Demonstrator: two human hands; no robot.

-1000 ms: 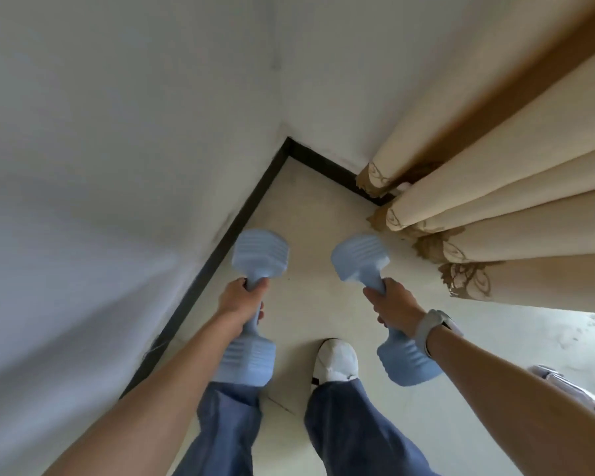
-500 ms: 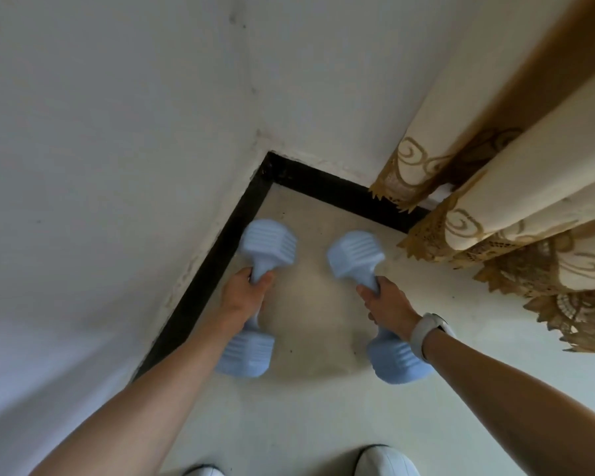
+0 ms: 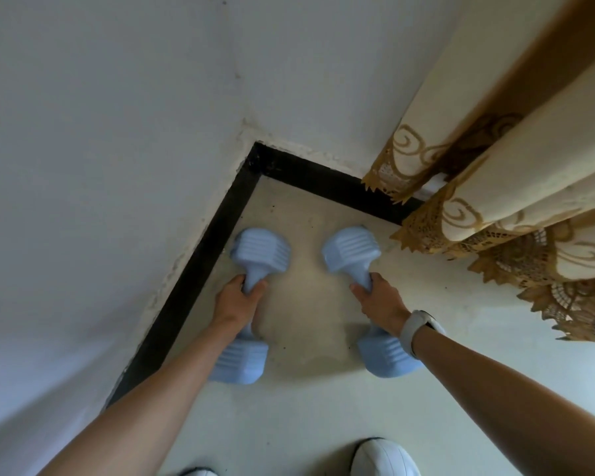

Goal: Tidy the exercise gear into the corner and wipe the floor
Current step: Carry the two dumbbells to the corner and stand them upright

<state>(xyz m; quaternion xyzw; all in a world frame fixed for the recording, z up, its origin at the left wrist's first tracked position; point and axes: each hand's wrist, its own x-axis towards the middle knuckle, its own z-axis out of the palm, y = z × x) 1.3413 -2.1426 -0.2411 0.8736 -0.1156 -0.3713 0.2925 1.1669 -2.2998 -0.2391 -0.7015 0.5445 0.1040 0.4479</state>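
Head view: the left hand (image 3: pixel 236 298) grip wraps one blue dumbbell (image 3: pixel 251 304), the right hand (image 3: pixel 380 300) grip another (image 3: pixel 364 290), both near the corner baseboard (image 3: pixel 200 269).

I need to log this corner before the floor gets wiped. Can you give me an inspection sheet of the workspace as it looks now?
Surface: pale floor, with dark specks and a dull, dusty patch between the weights.
Job's things: left dumbbell lies along the black skirting; right dumbbell lies beside it, a gap apart. Full floor contact cannot be confirmed.
Clutter: nothing seen.
Grippers: left hand and right hand each wrap a dumbbell handle; a white watch is on the right wrist.
Cables: nothing seen.
Surroundings: white walls meet at the corner; a cream curtain with gold lace hem hangs on the right; white shoe at the bottom edge.
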